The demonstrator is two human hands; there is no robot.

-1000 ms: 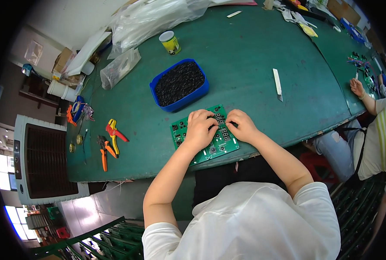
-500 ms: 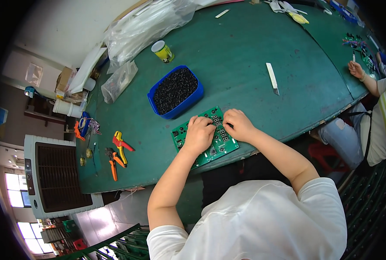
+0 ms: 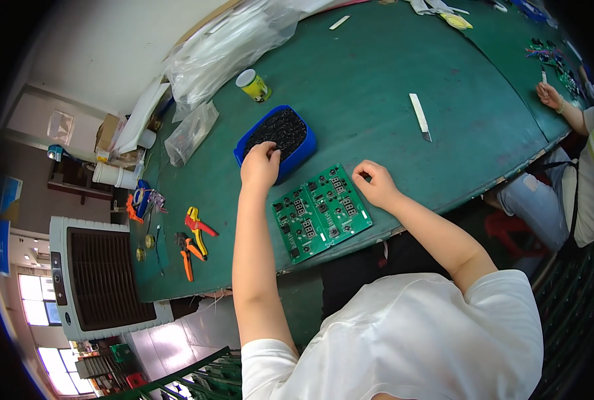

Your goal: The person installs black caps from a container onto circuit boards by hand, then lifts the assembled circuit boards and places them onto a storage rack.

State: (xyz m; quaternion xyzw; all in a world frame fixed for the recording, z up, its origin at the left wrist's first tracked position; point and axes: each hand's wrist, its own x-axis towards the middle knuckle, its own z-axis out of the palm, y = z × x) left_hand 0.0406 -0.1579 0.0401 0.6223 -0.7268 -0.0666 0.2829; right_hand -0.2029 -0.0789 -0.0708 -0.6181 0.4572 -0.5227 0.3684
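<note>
My left hand (image 3: pixel 260 165) reaches over the near left side of a blue plastic tub (image 3: pixel 303 153) filled with small black parts (image 3: pixel 285 131). Its fingers are bent together at the parts; whatever they pinch is too small to make out. Flat on the table lies a green circuit board (image 3: pixel 323 235) with several digit displays and small round black components. Just beyond the board's right edge, my right hand (image 3: pixel 377 185) is held with curled fingers, thumb and forefinger close together. Something dark shows at those fingertips, but I cannot tell what it is.
Left of the board lie red-and-yellow pliers (image 3: pixel 199 232) and orange-handled cutters (image 3: pixel 188 255). A yellow-green can (image 3: pixel 253 85) and clear plastic bags (image 3: pixel 191 133) stand beyond the tub. A utility knife (image 3: pixel 419 115) lies to the right. A co-worker's hand (image 3: pixel 549 95) is at the far right.
My left hand has left the board and moved away from me to the tub. My right hand has drawn slightly off the board's edge, which uncovers the displays.
</note>
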